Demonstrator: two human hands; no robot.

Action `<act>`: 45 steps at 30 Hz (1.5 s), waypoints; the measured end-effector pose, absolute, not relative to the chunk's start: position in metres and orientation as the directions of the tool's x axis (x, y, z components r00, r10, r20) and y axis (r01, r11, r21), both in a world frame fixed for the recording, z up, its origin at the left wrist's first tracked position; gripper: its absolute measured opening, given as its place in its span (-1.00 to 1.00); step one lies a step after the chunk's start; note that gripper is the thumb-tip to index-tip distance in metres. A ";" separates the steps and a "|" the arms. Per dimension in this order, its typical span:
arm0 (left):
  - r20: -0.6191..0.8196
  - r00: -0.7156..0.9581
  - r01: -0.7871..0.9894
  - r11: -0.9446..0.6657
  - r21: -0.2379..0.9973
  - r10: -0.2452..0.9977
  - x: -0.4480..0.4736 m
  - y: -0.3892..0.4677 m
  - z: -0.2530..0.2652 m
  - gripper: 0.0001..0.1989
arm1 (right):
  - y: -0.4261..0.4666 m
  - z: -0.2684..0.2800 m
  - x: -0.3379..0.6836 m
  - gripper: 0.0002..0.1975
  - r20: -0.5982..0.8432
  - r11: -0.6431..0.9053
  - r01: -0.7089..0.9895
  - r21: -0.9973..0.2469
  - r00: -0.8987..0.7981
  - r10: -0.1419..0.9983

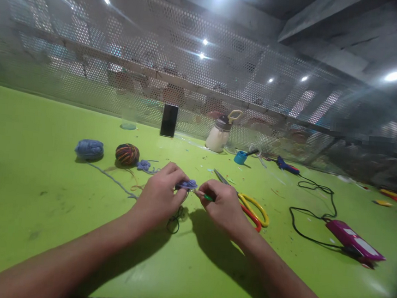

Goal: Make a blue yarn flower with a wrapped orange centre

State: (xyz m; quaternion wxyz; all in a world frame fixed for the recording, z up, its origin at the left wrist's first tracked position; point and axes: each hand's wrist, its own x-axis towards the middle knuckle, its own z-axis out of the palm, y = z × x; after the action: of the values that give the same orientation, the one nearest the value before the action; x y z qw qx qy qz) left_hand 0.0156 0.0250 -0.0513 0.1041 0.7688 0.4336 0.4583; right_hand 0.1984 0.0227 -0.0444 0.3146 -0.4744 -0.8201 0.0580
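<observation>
My left hand (164,188) pinches a small piece of blue-purple crochet work (187,184) between thumb and fingers. Close beside it, my right hand (222,202) is closed around a crochet hook with a green handle (208,197), its tip at the edge of the crochet piece. Dark loose yarn (175,221) dangles below the left hand. A blue crocheted flower (144,165) lies just beyond that hand. Farther left are a ball of blue yarn (90,149), its strand trailing toward me, and a multicoloured yarn ball (127,154). Scissors (254,208) with yellow and red handles lie beside my right hand.
On the green table (56,220) stand a phone (169,120), a white bottle (217,137), a clear cup (129,123) and a blue tape roll (240,158). To the right lie a glue gun (287,166) and a magenta power strip (354,239) with black cable. A perforated metal screen (191,74) rises behind.
</observation>
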 end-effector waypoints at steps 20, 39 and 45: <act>-0.036 0.136 -0.046 0.043 0.998 0.990 0.012 0.043 -0.051 -0.82 | 0.046 -0.029 0.232 -0.65 0.227 0.249 0.540 -0.804 -0.108 0.968; -0.055 0.275 -0.036 0.068 0.997 0.960 0.018 0.038 -0.057 -0.86 | 0.028 -0.044 0.199 -0.62 0.197 0.322 0.520 -0.791 -0.282 0.939; -0.063 0.261 0.071 0.046 0.996 0.963 0.019 0.039 -0.058 -0.88 | 0.028 -0.036 0.205 -0.75 0.400 0.503 0.521 -0.689 -0.306 0.864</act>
State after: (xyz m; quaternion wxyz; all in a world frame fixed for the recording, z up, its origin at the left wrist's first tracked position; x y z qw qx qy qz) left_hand 0.0188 0.0387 -0.0575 0.5593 0.5638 0.4585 0.3989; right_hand 0.2046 0.0280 -0.0359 0.3851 -0.4459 -0.7768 0.2224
